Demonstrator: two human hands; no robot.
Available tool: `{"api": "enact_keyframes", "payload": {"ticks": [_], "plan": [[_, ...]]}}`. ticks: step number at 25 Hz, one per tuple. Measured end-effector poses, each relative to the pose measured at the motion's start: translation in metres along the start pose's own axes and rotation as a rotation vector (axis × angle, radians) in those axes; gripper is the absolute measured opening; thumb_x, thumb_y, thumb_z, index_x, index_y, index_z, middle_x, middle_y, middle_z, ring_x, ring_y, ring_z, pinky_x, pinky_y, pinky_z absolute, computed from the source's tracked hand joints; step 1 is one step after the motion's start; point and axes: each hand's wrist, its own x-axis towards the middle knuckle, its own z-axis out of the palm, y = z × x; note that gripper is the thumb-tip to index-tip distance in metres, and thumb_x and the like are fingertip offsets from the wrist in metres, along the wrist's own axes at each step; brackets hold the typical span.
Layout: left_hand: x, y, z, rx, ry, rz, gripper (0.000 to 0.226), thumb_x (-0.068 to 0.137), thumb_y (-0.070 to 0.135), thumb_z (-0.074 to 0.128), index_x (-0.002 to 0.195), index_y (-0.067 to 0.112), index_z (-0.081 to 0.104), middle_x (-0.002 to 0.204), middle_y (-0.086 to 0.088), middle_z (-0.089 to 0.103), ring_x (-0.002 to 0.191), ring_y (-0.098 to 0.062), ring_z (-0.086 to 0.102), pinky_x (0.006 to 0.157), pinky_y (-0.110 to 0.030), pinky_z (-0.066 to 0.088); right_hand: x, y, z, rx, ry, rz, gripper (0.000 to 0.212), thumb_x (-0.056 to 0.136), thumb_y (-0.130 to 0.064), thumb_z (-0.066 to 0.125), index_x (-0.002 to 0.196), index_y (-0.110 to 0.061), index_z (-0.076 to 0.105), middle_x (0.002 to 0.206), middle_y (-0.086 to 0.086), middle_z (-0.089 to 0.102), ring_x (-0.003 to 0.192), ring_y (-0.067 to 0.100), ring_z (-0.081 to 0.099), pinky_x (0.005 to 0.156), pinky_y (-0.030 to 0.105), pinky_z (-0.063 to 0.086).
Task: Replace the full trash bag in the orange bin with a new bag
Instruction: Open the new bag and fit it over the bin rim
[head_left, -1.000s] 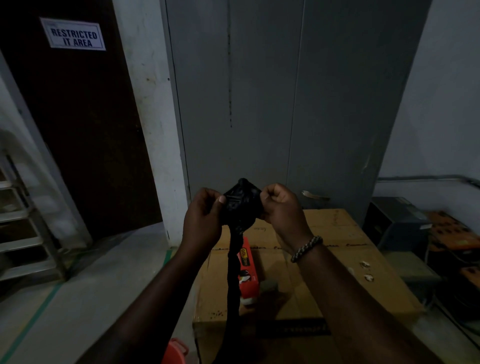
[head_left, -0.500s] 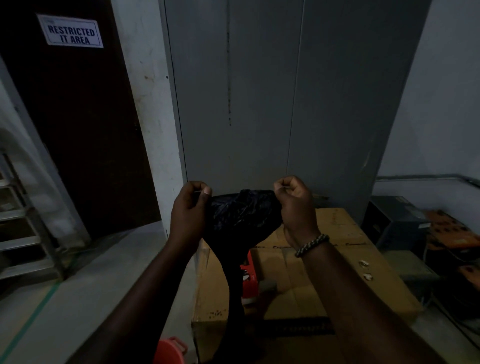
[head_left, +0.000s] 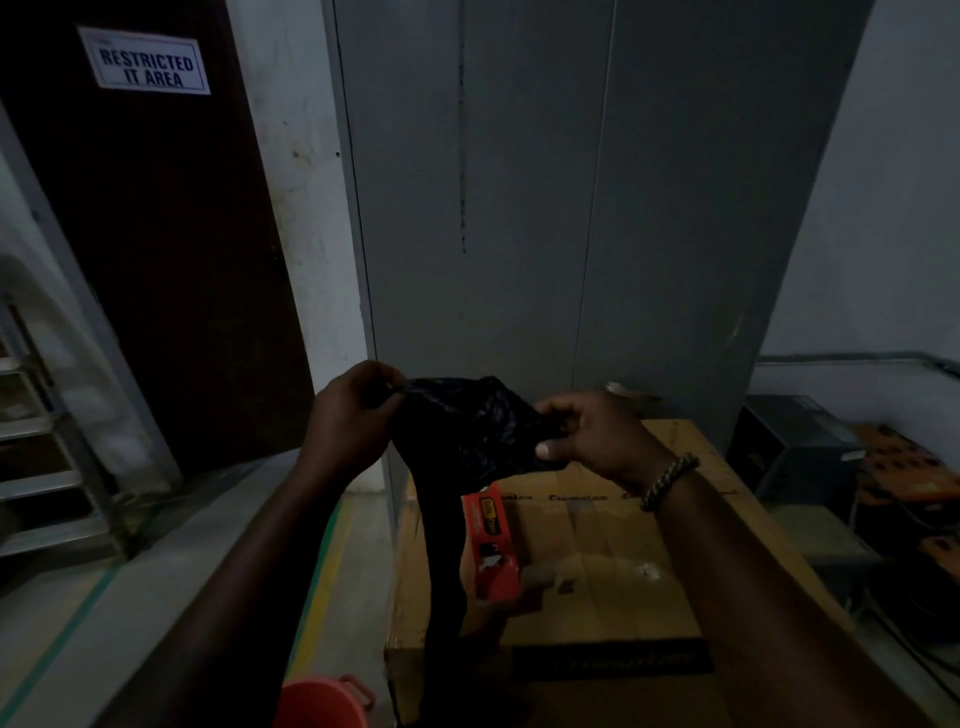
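A new black trash bag (head_left: 467, 426) is stretched between my two hands at chest height, its lower part hanging down in a narrow strip over the box edge. My left hand (head_left: 353, 415) pinches the bag's top left edge. My right hand (head_left: 592, 436) grips the right edge, thumb on the plastic, a braided bracelet on the wrist. The orange bin (head_left: 322, 701) shows only as a rim with a handle at the bottom edge, below my left forearm.
A large cardboard box (head_left: 613, 561) stands in front of me with a red bag packet (head_left: 491, 545) lying on it. Grey metal cabinet doors (head_left: 545, 208) rise behind. A dark door with a restricted-area sign (head_left: 145, 65) and a ladder (head_left: 47, 457) are at left; dark and orange equipment (head_left: 898, 467) sits at right.
My hands have moved apart and spread the bunched bag open into a wider sheet. The right hand has dropped a little and turned its thumb onto the plastic.
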Motion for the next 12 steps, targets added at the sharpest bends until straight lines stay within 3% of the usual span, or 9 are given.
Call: {"api": "enact_keyframes", "payload": {"ticks": [2, 3, 5, 7, 12], "plan": [[0.001, -0.005, 0.000, -0.073, -0.020, -0.132, 0.005, 0.097, 0.018, 0.061, 0.096, 0.017, 0.066, 0.090, -0.005, 0.073, 0.075, -0.017, 0.071, 0.063, -0.036, 0.061, 0.003, 0.005, -0.001, -0.189, 0.073, -0.015, 0.003, 0.085, -0.011, 0.077, 0.085, -0.011, 0.074, 0.085, 0.004, 0.075, 0.082, 0.019, 0.072, 0.083, 0.049, 0.059], [0.000, -0.006, 0.002, -0.173, -0.052, -0.213, 0.010, 0.100, 0.019, 0.058, 0.097, 0.011, 0.065, 0.093, -0.009, 0.073, 0.080, -0.022, 0.072, 0.069, -0.040, 0.062, 0.004, 0.006, -0.001, -0.138, 0.120, -0.030, 0.010, 0.090, -0.015, 0.073, 0.081, -0.010, 0.072, 0.080, 0.004, 0.074, 0.077, 0.019, 0.071, 0.080, 0.047, 0.059], [-0.002, -0.005, 0.005, -0.411, -0.117, -0.351, 0.018, 0.102, 0.020, 0.054, 0.098, 0.005, 0.062, 0.095, -0.014, 0.071, 0.083, -0.027, 0.071, 0.067, -0.038, 0.061, 0.005, 0.001, -0.003, 0.188, 0.175, -0.008, 0.020, 0.099, -0.016, 0.061, 0.082, -0.008, 0.068, 0.081, 0.004, 0.072, 0.078, 0.014, 0.068, 0.077, 0.039, 0.055], [-0.003, -0.002, 0.004, -0.528, -0.171, -0.385, 0.019, 0.098, 0.026, 0.062, 0.090, 0.009, 0.061, 0.083, -0.013, 0.066, 0.069, -0.024, 0.066, 0.054, -0.031, 0.052, 0.006, -0.005, -0.005, 0.491, 0.202, 0.044, 0.023, 0.103, -0.019, 0.053, 0.091, -0.007, 0.068, 0.093, 0.009, 0.073, 0.087, 0.020, 0.069, 0.080, 0.039, 0.057], [0.000, 0.002, -0.003, -0.580, -0.252, -0.313, 0.017, 0.087, 0.008, 0.075, 0.095, 0.004, 0.061, 0.065, -0.008, 0.056, 0.042, -0.014, 0.049, 0.038, -0.020, 0.039, 0.012, -0.014, -0.016, 0.753, 0.331, 0.096, 0.026, 0.106, -0.023, 0.048, 0.099, -0.009, 0.070, 0.097, 0.011, 0.076, 0.088, 0.026, 0.073, 0.072, 0.038, 0.061]]}}
